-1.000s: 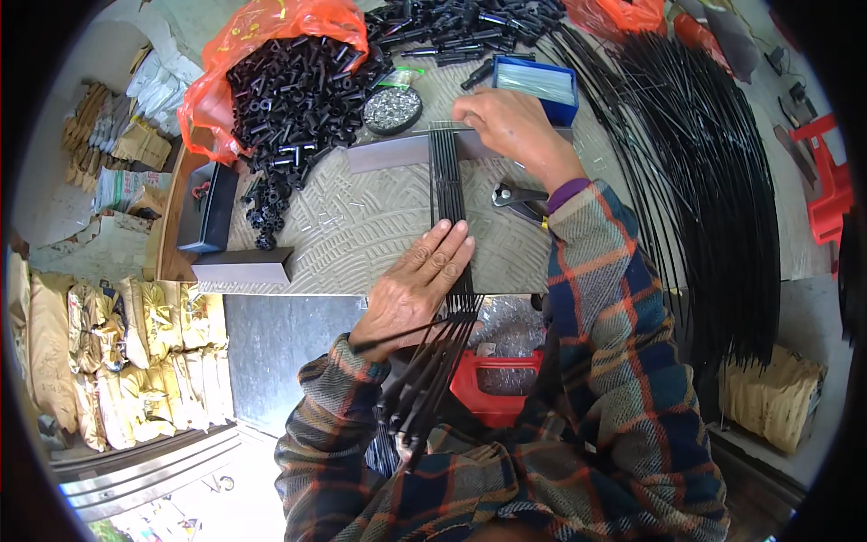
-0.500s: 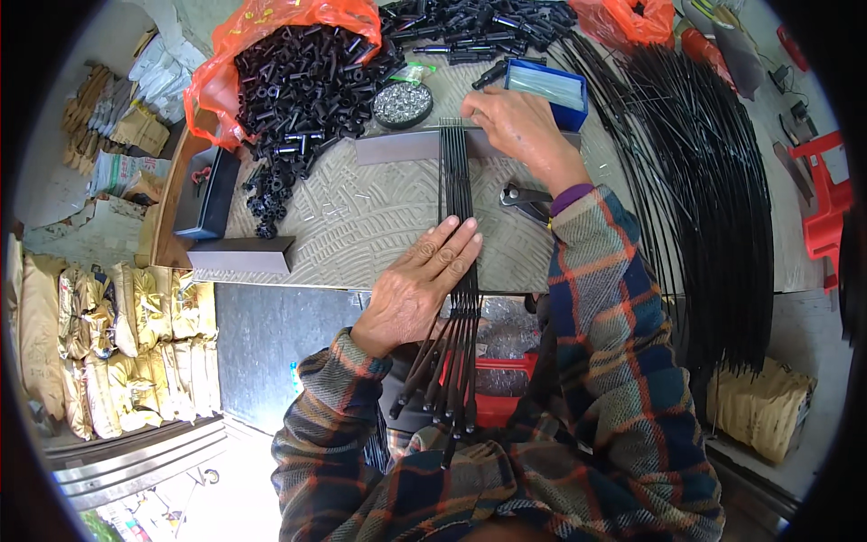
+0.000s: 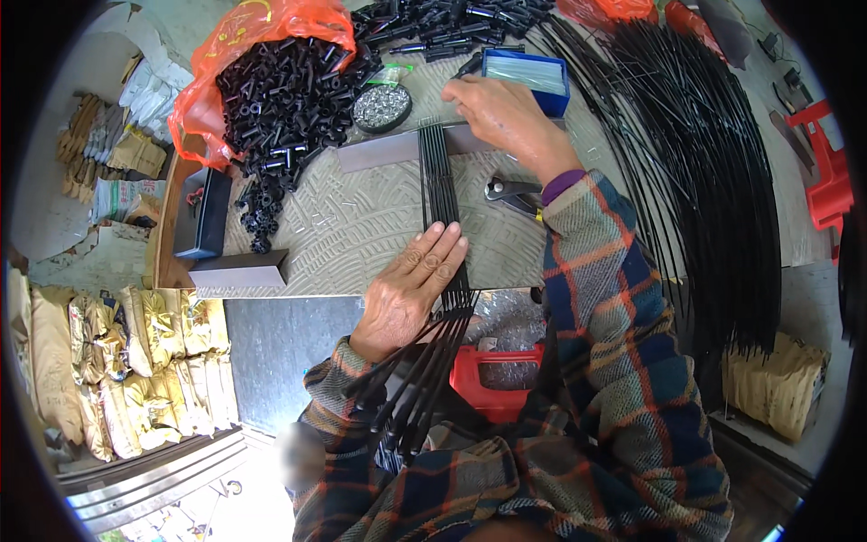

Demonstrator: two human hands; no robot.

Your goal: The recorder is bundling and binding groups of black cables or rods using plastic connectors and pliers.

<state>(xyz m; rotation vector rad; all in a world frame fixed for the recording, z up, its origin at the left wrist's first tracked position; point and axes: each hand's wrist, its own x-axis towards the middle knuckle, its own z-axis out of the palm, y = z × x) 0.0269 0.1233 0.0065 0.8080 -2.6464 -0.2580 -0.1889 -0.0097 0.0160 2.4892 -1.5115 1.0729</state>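
Note:
A row of thin black rods [image 3: 436,185] lies side by side, their far tips across a grey metal strip [image 3: 379,154]. My left hand [image 3: 411,285] rests flat on the rods near the table's front edge, fingers stretched out. Their thicker near ends hang fanned over my lap. Beyond the strip, just right of the rod tips, is my right hand [image 3: 510,117], thumb and fingers pinched together; anything between them is too small to make out. Close to it stand a blue box [image 3: 564,104] of thin clear sticks and a round dish [image 3: 382,108] of small silvery pieces.
Black-handled pincers [image 3: 515,194] lie right of the rods. At the left, black plastic parts [image 3: 280,99] spill from an orange bag [image 3: 194,99], near a dark tray [image 3: 212,217]. A large bundle of black rods [image 3: 704,181] hangs over the right edge. Below is a red stool [image 3: 497,402].
The whole view has shifted slightly. My right hand has moved a little away from me, still pinched. The rods' near ends have swung left toward my left sleeve, while my left hand stays on them.

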